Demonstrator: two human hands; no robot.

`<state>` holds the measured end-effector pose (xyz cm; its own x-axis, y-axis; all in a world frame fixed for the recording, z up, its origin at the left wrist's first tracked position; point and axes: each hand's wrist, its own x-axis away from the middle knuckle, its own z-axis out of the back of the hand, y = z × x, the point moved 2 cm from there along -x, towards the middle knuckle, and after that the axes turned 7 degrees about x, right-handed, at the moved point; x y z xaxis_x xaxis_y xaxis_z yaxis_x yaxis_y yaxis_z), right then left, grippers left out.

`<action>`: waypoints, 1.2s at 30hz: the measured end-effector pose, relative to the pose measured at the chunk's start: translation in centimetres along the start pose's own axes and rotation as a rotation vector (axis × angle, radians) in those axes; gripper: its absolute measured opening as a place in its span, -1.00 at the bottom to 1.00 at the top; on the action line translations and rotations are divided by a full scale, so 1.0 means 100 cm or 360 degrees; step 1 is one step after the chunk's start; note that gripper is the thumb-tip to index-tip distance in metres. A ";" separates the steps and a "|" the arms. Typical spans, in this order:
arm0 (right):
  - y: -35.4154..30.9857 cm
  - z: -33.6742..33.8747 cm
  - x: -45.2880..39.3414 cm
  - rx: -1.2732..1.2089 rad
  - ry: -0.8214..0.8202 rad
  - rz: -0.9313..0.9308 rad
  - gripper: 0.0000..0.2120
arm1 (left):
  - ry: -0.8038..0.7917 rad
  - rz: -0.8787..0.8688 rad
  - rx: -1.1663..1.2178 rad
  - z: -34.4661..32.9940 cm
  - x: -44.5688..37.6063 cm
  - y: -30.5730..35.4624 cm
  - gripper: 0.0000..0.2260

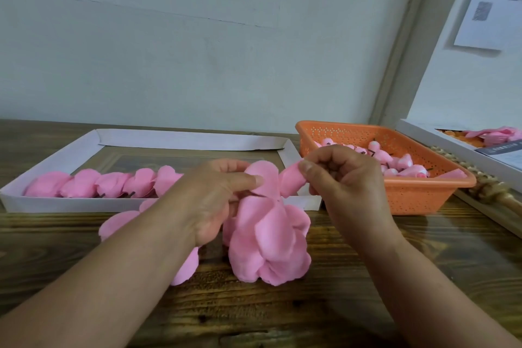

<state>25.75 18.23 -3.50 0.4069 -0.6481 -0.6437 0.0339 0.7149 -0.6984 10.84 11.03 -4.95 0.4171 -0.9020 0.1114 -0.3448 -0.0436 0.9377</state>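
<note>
Left hand [223, 200] pinches a round petal [262, 178], thumb flat on its front face and the other fingers behind it, so it's grasping. Right hand [344, 178] has its fingers curled and grips a pink bud [291, 182] between thumb and index tip. The bud touches the right edge of the round petal. Both are held above the wooden table [367, 305], mid-frame, in front of the near right corner of the white tray [17, 200]. Directly under the hands a petal stack [268, 243] sits on the table, and its top seems to touch the left palm. Can't tell if the held petal is attached to it. Loose petals [118, 223] lie under and beside the left forearm. The white tray holds a row of pink flowers [93, 183] along its near wall, with dark stems poking out below them. An orange basket [409, 195] sits just right of the tray, behind the right hand, holding more buds [395, 162]. A white box [423, 133] at far right holds more pink pieces, too small to make out.
</note>
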 end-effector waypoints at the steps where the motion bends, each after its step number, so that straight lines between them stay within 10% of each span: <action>1: -0.002 0.000 0.001 -0.0001 0.0011 0.0049 -0.74 | -0.0021 0.0074 0.0110 -0.002 0.000 -0.001 -0.91; 12: -0.005 0.015 -0.001 0.0055 0.0421 0.0251 -0.86 | -0.0117 0.0325 0.0488 -0.007 0.005 -0.002 -0.82; 24: -0.003 0.011 -0.001 -0.0045 0.0250 0.0199 -0.93 | -0.0139 0.0236 0.0714 -0.010 0.009 0.002 -0.55; 36: -0.004 0.005 0.001 0.0109 0.0102 0.0296 -0.88 | 0.0173 0.0170 0.0463 -0.011 0.009 -0.008 -0.82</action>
<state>26.28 17.99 -3.11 0.3533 -0.5171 -0.7796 0.0268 0.8386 -0.5441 12.41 10.67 -5.25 0.4477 -0.8576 0.2533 -0.6108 -0.0864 0.7870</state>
